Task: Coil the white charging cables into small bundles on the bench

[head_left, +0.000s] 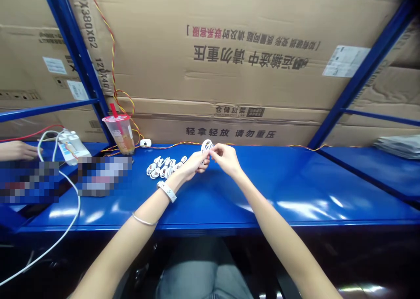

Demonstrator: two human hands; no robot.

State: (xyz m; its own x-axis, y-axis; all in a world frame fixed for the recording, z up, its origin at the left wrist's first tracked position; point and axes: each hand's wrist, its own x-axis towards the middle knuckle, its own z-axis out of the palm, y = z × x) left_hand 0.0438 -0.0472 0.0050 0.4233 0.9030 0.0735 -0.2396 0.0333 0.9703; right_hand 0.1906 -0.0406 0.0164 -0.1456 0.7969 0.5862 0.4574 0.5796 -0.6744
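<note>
White cable coil stands upright between my two grips, its top loops rising just beyond my fingers. My left grip is curled narrow around its lower side, and my right grip pinches it narrowly from the other side. Just left of my left grip, a pile of bundled white cables lies on the blue tabletop. Further left of my grips stand a plastic cup with a red straw and a white electrical device, with a co-worker's hand near it at the far edge of view. Two pixelated patches there hide what lies beneath. Twisted red-and-yellow wire runs along the tabletop just beyond my grips, backed by cardboard cartons and blue steel uprights. Well right of my grips sits a stack of papers.
</note>
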